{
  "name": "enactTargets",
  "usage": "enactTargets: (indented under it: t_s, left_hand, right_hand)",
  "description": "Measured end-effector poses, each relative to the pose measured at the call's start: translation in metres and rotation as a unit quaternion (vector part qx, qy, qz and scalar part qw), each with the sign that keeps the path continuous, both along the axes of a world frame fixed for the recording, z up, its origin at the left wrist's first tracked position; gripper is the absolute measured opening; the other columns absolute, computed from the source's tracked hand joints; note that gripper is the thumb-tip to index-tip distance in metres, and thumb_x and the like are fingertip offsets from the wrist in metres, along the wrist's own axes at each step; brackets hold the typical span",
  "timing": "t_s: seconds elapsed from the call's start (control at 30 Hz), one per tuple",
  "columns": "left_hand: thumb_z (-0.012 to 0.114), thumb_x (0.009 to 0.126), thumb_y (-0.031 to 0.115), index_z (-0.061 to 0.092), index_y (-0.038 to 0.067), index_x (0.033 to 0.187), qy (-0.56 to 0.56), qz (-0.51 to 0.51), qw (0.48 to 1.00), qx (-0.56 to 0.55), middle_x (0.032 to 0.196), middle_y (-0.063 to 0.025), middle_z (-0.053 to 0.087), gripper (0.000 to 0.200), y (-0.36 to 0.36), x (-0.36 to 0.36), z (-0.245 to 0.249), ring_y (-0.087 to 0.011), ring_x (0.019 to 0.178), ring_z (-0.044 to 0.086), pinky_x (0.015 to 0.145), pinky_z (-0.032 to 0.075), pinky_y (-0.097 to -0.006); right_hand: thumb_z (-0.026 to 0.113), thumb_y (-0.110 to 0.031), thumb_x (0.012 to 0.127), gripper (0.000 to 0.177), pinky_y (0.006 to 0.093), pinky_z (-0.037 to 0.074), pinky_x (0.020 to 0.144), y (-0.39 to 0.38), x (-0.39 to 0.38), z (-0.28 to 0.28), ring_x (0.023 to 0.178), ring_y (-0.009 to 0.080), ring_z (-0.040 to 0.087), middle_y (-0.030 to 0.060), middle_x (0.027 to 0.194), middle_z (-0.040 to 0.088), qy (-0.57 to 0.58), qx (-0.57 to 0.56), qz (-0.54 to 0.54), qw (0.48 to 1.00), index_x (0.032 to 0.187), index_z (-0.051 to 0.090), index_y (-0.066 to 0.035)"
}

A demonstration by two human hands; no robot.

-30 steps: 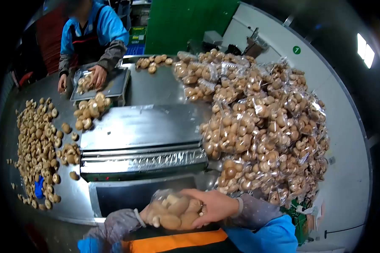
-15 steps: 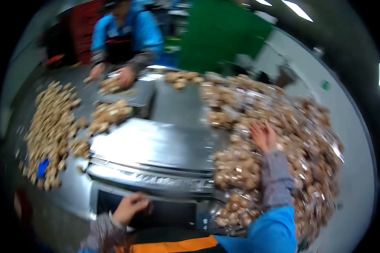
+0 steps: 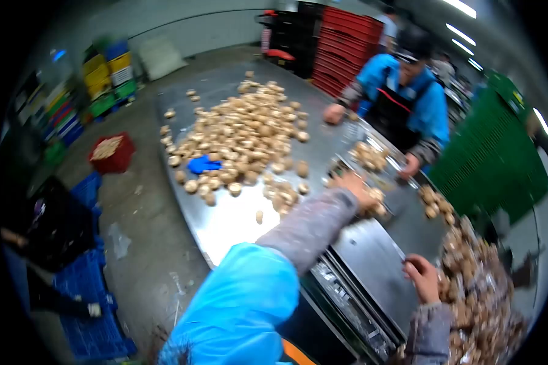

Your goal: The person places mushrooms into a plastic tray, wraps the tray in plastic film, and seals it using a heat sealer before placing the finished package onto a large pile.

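Observation:
My left hand (image 3: 355, 190) reaches across the steel table, its fingers curled over a clear bag of mushrooms (image 3: 376, 204) beside the scale-like platform. The arm and motion blur partly hide that grip. Above the flat metal plate (image 3: 368, 249) of the bench machine, my right hand (image 3: 423, 278) has its fingers bent together; whether anything thin is between them I cannot make out. A large heap of loose mushrooms (image 3: 243, 134) lies to the left, with a blue glove-like thing (image 3: 204, 164) on it. Filled clear mushroom bags (image 3: 478, 292) are piled at right.
Across the table a co-worker (image 3: 408, 91) in blue has both hands near another batch of mushrooms (image 3: 369, 156). Red crates (image 3: 347, 48) and a green crate wall (image 3: 493, 146) stand behind. Blue pallets (image 3: 91, 304) and a red mushroom basket (image 3: 111, 153) are on the floor at left.
The view has swung left. My right hand has left the pile of bags and is over the machine plate. My left hand has moved forward from the machine's front to the mushroom bag.

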State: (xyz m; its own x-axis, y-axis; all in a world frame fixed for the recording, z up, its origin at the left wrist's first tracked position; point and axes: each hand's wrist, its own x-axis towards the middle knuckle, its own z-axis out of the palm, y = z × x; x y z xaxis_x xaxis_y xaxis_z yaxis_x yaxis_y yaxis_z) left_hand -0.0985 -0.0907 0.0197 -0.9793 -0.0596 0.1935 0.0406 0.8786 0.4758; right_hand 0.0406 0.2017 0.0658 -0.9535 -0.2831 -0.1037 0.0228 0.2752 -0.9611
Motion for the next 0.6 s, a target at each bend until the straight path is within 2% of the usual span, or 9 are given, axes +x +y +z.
enactTargets:
  t_s: [0.03, 0.1, 0.17, 0.2, 0.3, 0.37, 0.4, 0.5, 0.6]
  left_hand:
    - [0.057, 0.064, 0.069, 0.057, 0.008, 0.122, -0.097, -0.044, 0.994, -0.013, 0.124, -0.0182, 0.052, 0.084, -0.004, 0.013, 0.023, -0.0302, 0.119, 0.049, 0.100, 0.037, -0.0467]
    - [0.057, 0.063, 0.069, 0.068, 0.011, 0.100, -0.005, -0.086, 0.995, -0.052, 0.107, -0.0120, 0.060, 0.069, 0.011, 0.008, -0.004, -0.0277, 0.103, 0.056, 0.081, 0.045, -0.0437]
    - [0.063, 0.062, 0.062, 0.069, 0.012, 0.091, 0.078, -0.190, 0.978, 0.025, 0.099, -0.0107, 0.059, 0.058, 0.034, 0.023, -0.024, -0.0275, 0.094, 0.057, 0.077, 0.043, -0.0419]
    - [0.065, 0.061, 0.059, 0.068, 0.012, 0.093, 0.095, -0.242, 0.965, 0.036, 0.098, -0.0108, 0.058, 0.056, 0.047, 0.036, -0.027, -0.0281, 0.095, 0.057, 0.078, 0.043, -0.0416]
    - [0.068, 0.057, 0.055, 0.061, 0.006, 0.101, 0.245, -0.316, 0.912, 0.097, 0.099, -0.0133, 0.058, 0.067, 0.090, 0.068, -0.047, -0.0318, 0.091, 0.057, 0.077, 0.043, -0.0427]
    - [0.069, 0.055, 0.052, 0.058, 0.004, 0.103, 0.102, -0.376, 0.913, 0.122, 0.100, -0.0154, 0.057, 0.069, 0.102, 0.073, -0.041, -0.0336, 0.092, 0.056, 0.078, 0.043, -0.0442]
    - [0.070, 0.054, 0.050, 0.056, 0.003, 0.104, 0.030, -0.411, 0.902, 0.131, 0.101, -0.0165, 0.057, 0.070, 0.107, 0.076, -0.034, -0.0344, 0.093, 0.056, 0.079, 0.043, -0.0449]
    - [0.079, 0.053, 0.034, 0.050, 0.002, 0.107, 0.070, -0.452, 0.854, 0.246, 0.100, -0.0192, 0.056, 0.070, 0.107, 0.078, -0.027, -0.0380, 0.094, 0.056, 0.083, 0.044, -0.0459]
    - [0.090, 0.049, 0.035, 0.028, 0.001, 0.136, 0.107, -0.476, 0.831, 0.268, 0.116, -0.0202, 0.050, 0.112, 0.101, 0.071, -0.045, -0.0324, 0.106, 0.053, 0.089, 0.045, -0.0411]
  right_hand:
    - [0.062, -0.009, 0.085, 0.022, 0.0217, 0.046, 0.071, -0.004, -0.007, -0.004, 0.082, 0.0079, 0.057, 0.0025, 0.092, 0.063, 0.046, 0.049, 0.013, 0.998, 0.105, 0.060, -0.001]
    - [0.061, -0.010, 0.085, 0.032, 0.0246, 0.045, 0.079, 0.001, -0.027, -0.023, 0.092, 0.0111, 0.055, 0.0046, 0.104, 0.060, 0.113, 0.074, 0.033, 0.990, 0.115, 0.055, -0.001]
    - [0.061, -0.011, 0.085, 0.042, 0.0297, 0.042, 0.088, -0.012, -0.028, -0.023, 0.104, 0.0166, 0.052, 0.0089, 0.116, 0.055, 0.148, 0.089, -0.041, 0.984, 0.124, 0.049, -0.002]
    - [0.063, -0.014, 0.082, 0.052, 0.0353, 0.038, 0.096, -0.016, -0.028, -0.018, 0.113, 0.0244, 0.049, 0.0139, 0.124, 0.051, 0.226, 0.199, -0.028, 0.953, 0.129, 0.044, -0.001]
    - [0.065, -0.020, 0.079, 0.057, 0.0385, 0.034, 0.100, -0.028, -0.020, -0.023, 0.117, 0.0306, 0.047, 0.0171, 0.126, 0.050, 0.343, 0.311, -0.002, 0.886, 0.128, 0.044, 0.001]
    - [0.064, -0.026, 0.080, 0.062, 0.0393, 0.032, 0.103, -0.027, -0.012, -0.044, 0.120, 0.0329, 0.044, 0.0190, 0.130, 0.046, 0.307, 0.312, -0.005, 0.899, 0.131, 0.042, 0.001]
    - [0.063, -0.029, 0.081, 0.067, 0.0377, 0.031, 0.105, -0.024, -0.009, -0.056, 0.124, 0.0314, 0.042, 0.0190, 0.133, 0.044, 0.244, 0.226, -0.021, 0.943, 0.135, 0.037, 0.001]
    - [0.059, -0.026, 0.084, 0.067, 0.0364, 0.034, 0.103, -0.028, 0.006, -0.061, 0.123, 0.0296, 0.045, 0.0202, 0.132, 0.046, 0.191, 0.163, -0.057, 0.966, 0.140, 0.030, -0.003]
    - [0.061, -0.023, 0.084, 0.058, 0.0391, 0.041, 0.096, -0.023, 0.013, -0.063, 0.114, 0.0355, 0.052, 0.0203, 0.126, 0.051, 0.244, 0.240, -0.037, 0.939, 0.133, 0.038, -0.003]
